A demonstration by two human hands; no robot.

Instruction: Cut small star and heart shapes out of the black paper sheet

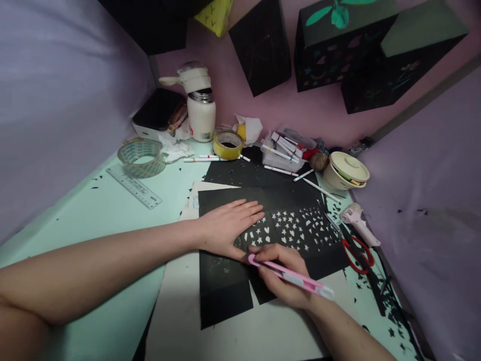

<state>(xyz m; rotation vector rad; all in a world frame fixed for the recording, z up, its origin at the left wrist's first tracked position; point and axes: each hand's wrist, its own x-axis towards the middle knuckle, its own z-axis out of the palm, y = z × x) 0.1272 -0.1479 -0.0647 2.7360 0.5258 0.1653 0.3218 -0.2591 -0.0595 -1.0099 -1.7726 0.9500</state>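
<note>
A sheet of black card [225, 281] lies on white board, with rows of small stars, hearts and other shapes cut through its right part. My left hand [229, 225] rests flat on the card, fingers stretched out, beside the cut-outs. In my right hand [287, 273] is a pink craft knife [296, 277], gripped like a pen. Its tip end points at the card close to my left thumb; the blade itself is too small to make out. A slit runs in from the card's lower edge, below my hands.
Red-handled scissors [358, 254] and a glue gun [358, 223] lie on the right, near scattered black scraps. Tape rolls [141, 158], a clear ruler [133, 188], a white flask [202, 115], marker pens [281, 171] and a lidded bowl [345, 170] stand farther back. Black boxes [263, 50] hang above.
</note>
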